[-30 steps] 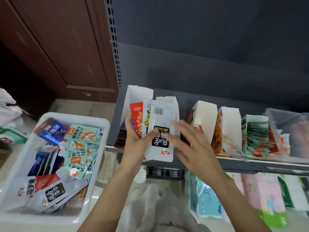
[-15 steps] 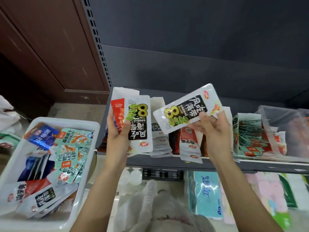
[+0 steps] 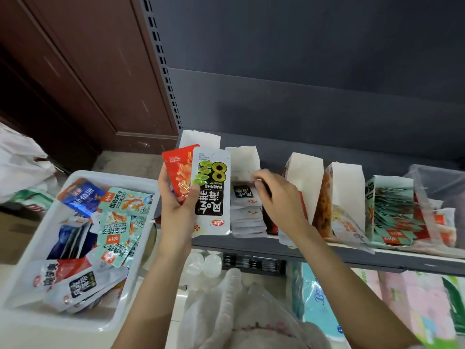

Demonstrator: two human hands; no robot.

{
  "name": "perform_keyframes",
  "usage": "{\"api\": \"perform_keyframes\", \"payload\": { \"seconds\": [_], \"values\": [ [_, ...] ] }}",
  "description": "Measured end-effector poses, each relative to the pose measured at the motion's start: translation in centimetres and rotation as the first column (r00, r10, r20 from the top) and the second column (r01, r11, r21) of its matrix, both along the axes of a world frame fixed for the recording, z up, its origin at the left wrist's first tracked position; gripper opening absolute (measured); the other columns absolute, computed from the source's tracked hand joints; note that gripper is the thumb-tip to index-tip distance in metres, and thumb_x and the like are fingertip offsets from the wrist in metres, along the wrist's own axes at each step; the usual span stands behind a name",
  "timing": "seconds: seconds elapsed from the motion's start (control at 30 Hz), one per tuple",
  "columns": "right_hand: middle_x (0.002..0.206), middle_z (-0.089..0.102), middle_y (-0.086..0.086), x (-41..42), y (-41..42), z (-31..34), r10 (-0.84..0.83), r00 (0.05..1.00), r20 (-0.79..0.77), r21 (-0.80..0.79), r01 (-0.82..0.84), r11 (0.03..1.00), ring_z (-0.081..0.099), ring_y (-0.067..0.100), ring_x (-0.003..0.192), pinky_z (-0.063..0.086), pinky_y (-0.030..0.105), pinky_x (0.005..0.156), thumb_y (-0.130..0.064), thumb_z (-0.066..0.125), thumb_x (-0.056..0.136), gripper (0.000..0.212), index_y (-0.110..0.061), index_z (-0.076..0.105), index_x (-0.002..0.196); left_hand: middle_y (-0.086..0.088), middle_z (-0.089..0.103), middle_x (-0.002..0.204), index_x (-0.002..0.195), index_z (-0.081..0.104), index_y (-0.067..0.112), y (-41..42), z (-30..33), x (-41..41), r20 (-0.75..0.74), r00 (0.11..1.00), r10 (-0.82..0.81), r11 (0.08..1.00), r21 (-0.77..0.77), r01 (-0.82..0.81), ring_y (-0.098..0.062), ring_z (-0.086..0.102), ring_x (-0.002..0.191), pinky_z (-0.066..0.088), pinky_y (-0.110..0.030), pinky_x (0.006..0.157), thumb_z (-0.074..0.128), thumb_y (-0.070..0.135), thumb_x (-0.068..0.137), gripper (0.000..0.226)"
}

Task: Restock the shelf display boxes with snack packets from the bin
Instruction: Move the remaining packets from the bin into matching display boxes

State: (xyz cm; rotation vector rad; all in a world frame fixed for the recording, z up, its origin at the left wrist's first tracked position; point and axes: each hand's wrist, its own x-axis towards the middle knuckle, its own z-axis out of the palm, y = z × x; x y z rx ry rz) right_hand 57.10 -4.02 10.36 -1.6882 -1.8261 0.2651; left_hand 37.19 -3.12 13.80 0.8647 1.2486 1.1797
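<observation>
My left hand [image 3: 176, 205] grips two snack packets upright in front of the shelf: a white one with a black label [image 3: 211, 197] and a red one [image 3: 177, 170] behind it. My right hand [image 3: 279, 200] reaches into the second white display box [image 3: 245, 159], fingers curled at the top edge of another white black-label packet [image 3: 242, 195]. That packet stands on the row of like packets filling the box. The white bin [image 3: 113, 176] at lower left holds several mixed packets in teal, blue, red and white.
More display boxes [image 3: 305, 172] with orange and teal packets line the grey shelf [image 3: 352, 255] to the right, ending at a clear plastic tub [image 3: 437, 180]. Tissue packs [image 3: 317, 298] sit on the level below. A plastic bag [image 3: 251, 318] lies under my arms.
My right hand carried its white packet down from mid-air into the second display box. My left hand kept its two packets, shifting slightly.
</observation>
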Motion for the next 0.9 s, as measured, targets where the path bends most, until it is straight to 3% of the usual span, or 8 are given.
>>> {"api": "perform_keyframes", "payload": {
  "seconds": [0.07, 0.17, 0.23, 0.33, 0.53, 0.67, 0.73, 0.9],
  "values": [
    [0.118, 0.065, 0.005, 0.1, -0.2, -0.8, 0.006, 0.990, 0.141, -0.076, 0.004, 0.997, 0.056, 0.023, 0.114, 0.052, 0.034, 0.090, -0.004, 0.061, 0.087, 0.020, -0.014, 0.069, 0.103, 0.001, 0.063, 0.123, 0.141, 0.031, 0.042, 0.1, 0.1, -0.3, 0.023, 0.999, 0.042, 0.999, -0.007, -0.041, -0.020, 0.063, 0.110, 0.051, -0.052, 0.093, 0.057, 0.010, 0.094, 0.062],
    [0.137, 0.049, 0.000, -0.6, -1.6, 0.5, -0.014, 1.000, 0.028, -0.216, 0.020, 0.976, 0.039, 0.016, 0.129, 0.033, 0.025, 0.107, -0.001, 0.052, 0.090, 0.037, -0.017, 0.061, 0.123, 0.002, 0.063, 0.121, 0.141, 0.029, 0.041, 0.0, 0.3, 0.0, 0.073, 0.992, 0.104, 0.994, 0.011, -0.105, -0.018, 0.064, 0.108, 0.054, -0.047, 0.090, 0.058, 0.006, 0.092, 0.066],
    [0.127, 0.054, -0.010, -2.0, -3.0, 2.6, -0.067, 0.967, -0.246, -0.331, -0.019, 0.943, 0.049, 0.001, 0.116, 0.037, 0.014, 0.100, -0.020, 0.051, 0.096, 0.029, -0.023, 0.055, 0.125, 0.000, 0.060, 0.124, 0.142, 0.026, 0.041, -0.2, 0.5, 1.1, 0.108, 0.976, 0.186, 0.981, 0.026, -0.190, -0.018, 0.063, 0.108, 0.054, -0.044, 0.088, 0.059, 0.003, 0.091, 0.072],
    [0.105, 0.065, -0.015, -4.7, -4.3, 4.7, -0.203, 0.721, -0.663, -0.466, -0.185, 0.866, 0.065, 0.000, 0.092, 0.054, 0.020, 0.081, -0.048, 0.062, 0.078, 0.032, -0.031, 0.052, 0.104, -0.003, 0.052, 0.135, 0.140, 0.022, 0.045, -0.4, 0.6, 3.5, 0.117, 0.960, 0.253, 0.965, 0.043, -0.260, -0.020, 0.059, 0.115, 0.048, -0.051, 0.097, 0.062, 0.004, 0.089, 0.076],
    [0.106, 0.069, -0.002, -2.8, -3.9, 4.6, -0.412, 0.467, -0.782, -0.355, 0.210, 0.911, 0.067, 0.008, 0.091, 0.056, 0.024, 0.070, -0.013, 0.060, 0.091, 0.009, -0.019, 0.058, 0.098, 0.002, 0.056, 0.126, 0.139, 0.022, 0.047, -0.3, 0.7, 4.5, 0.146, 0.987, 0.062, 0.998, 0.007, -0.064, -0.014, 0.060, 0.109, 0.055, -0.031, 0.083, 0.061, -0.005, 0.086, 0.084],
    [0.075, 0.061, -0.013, 0.8, -4.0, 5.5, -0.339, 0.867, -0.366, 0.013, 0.369, 0.929, 0.059, -0.006, 0.063, 0.042, 0.006, 0.053, -0.014, 0.055, 0.094, 0.009, -0.014, 0.049, 0.087, 0.006, 0.063, 0.119, 0.143, 0.024, 0.047, 0.2, 1.1, 2.2, 0.064, 0.998, 0.010, 1.000, 0.006, -0.010, -0.018, 0.062, 0.109, 0.051, -0.049, 0.094, 0.060, -0.007, 0.085, 0.087],
    [0.061, 0.048, -0.020, 1.6, -3.7, 5.9, -0.325, 0.922, -0.208, 0.171, 0.362, 0.916, 0.051, -0.001, 0.053, 0.034, 0.005, 0.047, -0.018, 0.055, 0.093, 0.012, -0.013, 0.055, 0.083, 0.014, 0.066, 0.112, 0.142, 0.027, 0.049, 0.4, 1.4, 0.9, 0.019, 1.000, 0.010, 1.000, 0.019, -0.011, -0.016, 0.064, 0.107, 0.051, -0.051, 0.093, 0.061, -0.004, 0.086, 0.085],
    [0.074, 0.071, -0.005, 0.2, -1.6, 5.3, -0.161, 0.952, 0.262, 0.400, 0.045, 0.915, 0.061, 0.009, 0.055, 0.043, 0.017, 0.049, -0.009, 0.061, 0.087, 0.014, -0.014, 0.073, 0.090, 0.007, 0.065, 0.118, 0.135, 0.041, 0.045, 0.4, 1.9, -1.6, -0.020, 1.000, 0.008, 0.999, -0.038, -0.009, -0.017, 0.068, 0.101, 0.054, -0.052, 0.085, 0.069, 0.009, 0.082, 0.070]
  ]
}}
